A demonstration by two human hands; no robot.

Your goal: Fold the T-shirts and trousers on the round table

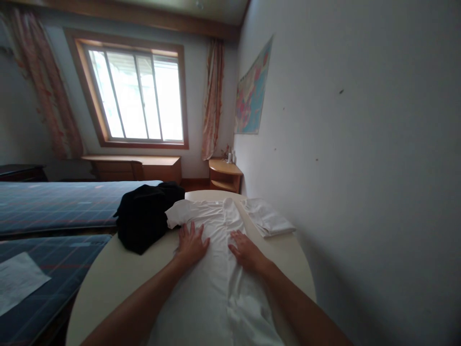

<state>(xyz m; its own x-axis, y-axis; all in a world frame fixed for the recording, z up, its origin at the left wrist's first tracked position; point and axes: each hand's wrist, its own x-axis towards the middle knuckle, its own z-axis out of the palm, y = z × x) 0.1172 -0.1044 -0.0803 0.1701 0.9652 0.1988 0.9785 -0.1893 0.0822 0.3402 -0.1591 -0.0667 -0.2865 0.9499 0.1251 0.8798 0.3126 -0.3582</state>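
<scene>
A white short-sleeved shirt (212,288) lies stretched lengthwise over a round cream table (104,288), its collar end away from me. My left hand (192,245) rests on the shirt's left side below the sleeve, fingers spread. On the right part of the cloth lies my right hand (245,250), palm down with its fingers extended. Small wrinkles run across the upper part of the shirt. Black cloth (146,216) sits bunched at the table's left edge, close to the sleeve. To the right is a folded white garment (268,218).
Blue plaid mattresses (72,204) stand at the left, with a sheet of paper (21,278) on the nearer one. A bare wall (360,168) runs close along the table's right side. Beyond the table are a corner shelf (225,167) and a wooden desk (162,163) under the window.
</scene>
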